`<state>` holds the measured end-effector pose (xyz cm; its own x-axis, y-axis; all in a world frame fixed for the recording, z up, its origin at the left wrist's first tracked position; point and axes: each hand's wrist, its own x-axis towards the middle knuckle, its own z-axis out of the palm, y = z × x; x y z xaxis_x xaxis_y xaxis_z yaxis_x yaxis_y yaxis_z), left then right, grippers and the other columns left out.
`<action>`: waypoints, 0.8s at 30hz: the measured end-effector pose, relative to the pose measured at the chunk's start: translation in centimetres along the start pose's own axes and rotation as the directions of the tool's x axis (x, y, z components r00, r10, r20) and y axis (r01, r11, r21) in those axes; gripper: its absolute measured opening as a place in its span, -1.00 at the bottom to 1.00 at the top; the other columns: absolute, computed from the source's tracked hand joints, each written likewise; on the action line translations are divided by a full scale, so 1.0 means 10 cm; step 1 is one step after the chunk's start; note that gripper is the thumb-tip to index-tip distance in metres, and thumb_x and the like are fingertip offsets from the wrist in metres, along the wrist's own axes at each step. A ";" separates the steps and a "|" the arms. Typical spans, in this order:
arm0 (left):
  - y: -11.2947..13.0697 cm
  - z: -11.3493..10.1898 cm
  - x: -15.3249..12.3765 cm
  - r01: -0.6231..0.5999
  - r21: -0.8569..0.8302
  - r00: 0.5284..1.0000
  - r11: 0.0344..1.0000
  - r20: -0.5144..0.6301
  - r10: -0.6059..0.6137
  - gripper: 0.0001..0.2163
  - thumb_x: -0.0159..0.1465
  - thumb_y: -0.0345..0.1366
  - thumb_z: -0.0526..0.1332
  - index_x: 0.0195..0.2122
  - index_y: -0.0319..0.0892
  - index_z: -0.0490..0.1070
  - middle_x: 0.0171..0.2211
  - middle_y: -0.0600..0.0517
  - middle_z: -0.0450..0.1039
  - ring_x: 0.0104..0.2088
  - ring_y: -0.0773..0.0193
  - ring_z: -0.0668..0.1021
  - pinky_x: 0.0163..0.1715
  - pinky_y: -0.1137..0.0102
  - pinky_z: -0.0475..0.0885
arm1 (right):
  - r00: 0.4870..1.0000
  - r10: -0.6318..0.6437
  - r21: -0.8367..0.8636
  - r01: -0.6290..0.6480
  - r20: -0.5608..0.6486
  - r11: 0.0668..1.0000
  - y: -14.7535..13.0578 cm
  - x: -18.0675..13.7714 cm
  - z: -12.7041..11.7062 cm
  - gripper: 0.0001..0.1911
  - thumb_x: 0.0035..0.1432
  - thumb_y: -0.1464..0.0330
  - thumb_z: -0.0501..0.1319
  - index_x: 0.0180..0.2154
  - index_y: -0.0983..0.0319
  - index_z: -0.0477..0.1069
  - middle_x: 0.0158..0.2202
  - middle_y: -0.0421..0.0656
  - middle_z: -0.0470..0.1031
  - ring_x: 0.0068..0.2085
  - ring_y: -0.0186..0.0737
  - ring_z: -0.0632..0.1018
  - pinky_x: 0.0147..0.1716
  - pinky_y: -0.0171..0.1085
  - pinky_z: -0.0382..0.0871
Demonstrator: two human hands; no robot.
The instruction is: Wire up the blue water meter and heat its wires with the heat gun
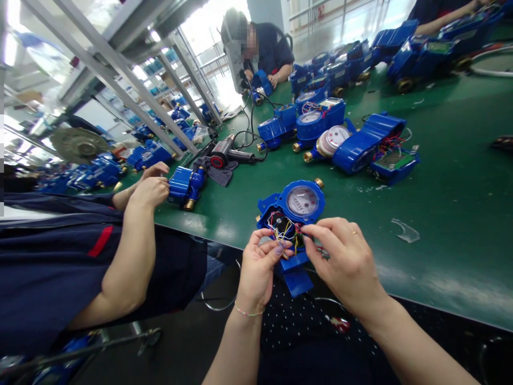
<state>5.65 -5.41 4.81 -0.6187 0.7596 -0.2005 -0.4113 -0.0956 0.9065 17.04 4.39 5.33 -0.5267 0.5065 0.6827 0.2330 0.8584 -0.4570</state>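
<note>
Blue water meter [298,206] at table edge, left hand [258,267] pinching its coloured wires [285,231], right hand [344,259] fingertips closed on same wires

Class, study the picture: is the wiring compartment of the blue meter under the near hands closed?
No: the meter shows its coloured wires exposed, pinched by the left hand and right hand.

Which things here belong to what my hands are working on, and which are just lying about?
In hand:
blue water meter
coloured wires, pinched by left hand and right hand

Lying about:
power tool
grey cloth
opened meter
clear plastic scrap
co-worker's meter
</note>
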 end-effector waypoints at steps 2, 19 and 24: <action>0.01 0.00 0.00 0.007 -0.012 1.000 1.000 0.009 -0.007 -0.64 0.01 -0.47 0.29 -0.21 -0.17 0.19 -0.44 0.04 0.51 -0.46 0.40 0.53 -0.36 0.51 0.40 | 0.998 -0.042 0.063 0.039 0.042 0.997 -0.06 0.00 0.02 -0.92 0.10 0.44 0.14 -0.37 0.26 0.41 -0.41 -0.15 0.35 -0.35 -0.26 0.33 -0.33 -0.25 0.16; 0.05 -0.01 -0.07 0.005 0.104 0.999 0.995 0.045 -0.010 -0.56 0.00 -0.48 0.30 -0.10 -0.16 0.20 -0.37 0.07 0.44 -0.40 0.42 0.53 -0.30 0.51 0.40 | 0.855 0.184 0.348 -0.382 0.485 0.856 0.02 0.09 0.09 -0.90 0.12 0.42 0.14 -0.43 0.25 0.39 -0.35 -0.15 0.33 -0.27 -0.24 0.35 -0.26 -0.21 0.22; 0.09 0.02 -0.10 -0.021 0.184 0.999 0.983 0.052 0.011 -0.61 0.07 -0.43 0.26 -0.09 -0.15 0.19 -0.38 0.08 0.42 -0.39 0.44 0.51 -0.32 0.52 0.39 | 0.864 0.129 0.351 -0.329 0.487 0.877 0.04 0.06 0.07 -0.97 0.07 0.46 0.18 -0.40 0.23 0.37 -0.33 -0.17 0.32 -0.25 -0.25 0.35 -0.26 -0.23 0.20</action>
<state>6.08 -6.13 5.91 -0.5873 0.7912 -0.1705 -0.2684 0.0083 0.9633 16.24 5.01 5.19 -0.8229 0.5088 0.2528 0.0908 0.5570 -0.8255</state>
